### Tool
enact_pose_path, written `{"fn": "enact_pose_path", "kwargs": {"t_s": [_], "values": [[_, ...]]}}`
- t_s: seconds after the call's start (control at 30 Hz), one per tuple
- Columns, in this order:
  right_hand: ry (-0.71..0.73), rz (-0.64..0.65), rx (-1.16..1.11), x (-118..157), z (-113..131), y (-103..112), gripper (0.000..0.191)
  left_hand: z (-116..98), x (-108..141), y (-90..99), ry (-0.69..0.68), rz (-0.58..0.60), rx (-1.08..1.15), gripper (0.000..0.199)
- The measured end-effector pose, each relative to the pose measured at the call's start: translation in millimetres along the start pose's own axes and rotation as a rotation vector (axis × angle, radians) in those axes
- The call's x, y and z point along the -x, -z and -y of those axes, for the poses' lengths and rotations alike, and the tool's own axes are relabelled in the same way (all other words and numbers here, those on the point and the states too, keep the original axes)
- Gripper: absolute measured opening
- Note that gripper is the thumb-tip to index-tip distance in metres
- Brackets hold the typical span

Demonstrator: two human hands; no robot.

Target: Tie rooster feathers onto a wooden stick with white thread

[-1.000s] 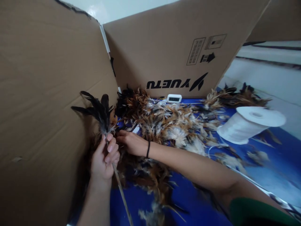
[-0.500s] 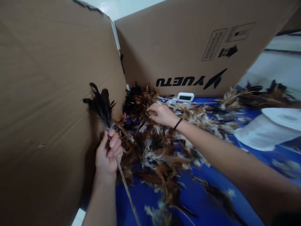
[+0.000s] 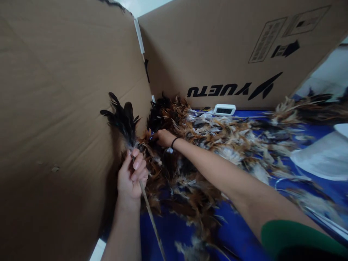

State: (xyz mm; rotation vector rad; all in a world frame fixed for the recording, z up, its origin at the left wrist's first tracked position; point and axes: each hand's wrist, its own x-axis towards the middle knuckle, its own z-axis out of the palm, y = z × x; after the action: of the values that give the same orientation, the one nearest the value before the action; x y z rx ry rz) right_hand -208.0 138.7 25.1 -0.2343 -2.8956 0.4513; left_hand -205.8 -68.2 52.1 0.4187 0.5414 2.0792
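My left hand (image 3: 133,174) is closed round a thin wooden stick (image 3: 152,223) with a tuft of black feathers (image 3: 123,121) at its top end, like a small feather duster. The stick slants down toward the bottom of the view. Reaching across from the right, my right hand (image 3: 164,138) has its fingers bent together at the left part of a loose pile of brown and black feathers (image 3: 187,195). Its fingertips are partly hidden, and I cannot make out what is between them. A black band (image 3: 174,142) circles that wrist.
Cardboard panels stand at the left (image 3: 62,108) and back (image 3: 217,47). A small white digital display (image 3: 224,110) is by the back panel. Pale and brown feathers (image 3: 231,134) spread over the blue table surface (image 3: 231,224). At the right lies a white spool (image 3: 320,156).
My right hand has moved left and slightly down, from the dark feathers at the back to those nearer my left hand. My left hand still grips the feathered stick. The view has shifted slightly.
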Motion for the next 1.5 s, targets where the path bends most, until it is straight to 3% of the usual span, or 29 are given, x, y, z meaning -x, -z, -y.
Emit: {"fn": "enact_pose_path", "kwargs": {"t_s": [0.2, 0.33, 0.43, 0.53, 0.67, 0.83, 0.93, 1.07, 1.27, 1.37, 1.5], "values": [[-0.076, -0.064, 0.068, 40, -26, 75, 0.029, 3, 0, 2.4, 0.015, 0.039, 0.032, 0.032], [-0.268, -0.042, 0.264, 71, -51, 101, 0.028, 5, -2, 3.8, 0.032, 0.055, 0.022, 0.035], [-0.323, -0.06, 0.347, 85, -60, 101, 0.037, 6, -4, 5.1, 0.044, 0.05, 0.014, 0.033], [-0.181, -0.114, 0.36, 87, -55, 91, 0.043, 8, -6, 7.0, 0.049, 0.036, 0.011, 0.034], [0.006, -0.037, 0.407, 72, -44, 70, 0.031, 10, -8, 9.2, 0.06, 0.006, 0.001, 0.036], [-0.005, 0.019, 0.491, 48, -45, 39, 0.025, 13, -10, 11.0, 0.092, -0.023, 0.0, 0.037], [-0.015, 0.023, 0.518, 43, -47, 33, 0.022, 14, -11, 11.7, 0.094, -0.043, 0.003, 0.037], [0.023, -0.035, 0.53, 51, -43, 52, 0.023, 15, -13, 10.4, 0.111, -0.09, -0.001, 0.036], [0.113, -0.294, 0.553, 79, -30, 103, 0.024, 20, -14, 7.3, 0.147, -0.174, -0.039, 0.035], [0.166, -0.328, 0.466, 90, -17, 120, 0.025, 24, -14, 6.8, 0.161, -0.186, -0.082, 0.029], [0.329, -0.278, 0.244, 94, 7, 127, 0.029, 31, -15, 6.2, 0.171, -0.186, -0.155, 0.022]]}}
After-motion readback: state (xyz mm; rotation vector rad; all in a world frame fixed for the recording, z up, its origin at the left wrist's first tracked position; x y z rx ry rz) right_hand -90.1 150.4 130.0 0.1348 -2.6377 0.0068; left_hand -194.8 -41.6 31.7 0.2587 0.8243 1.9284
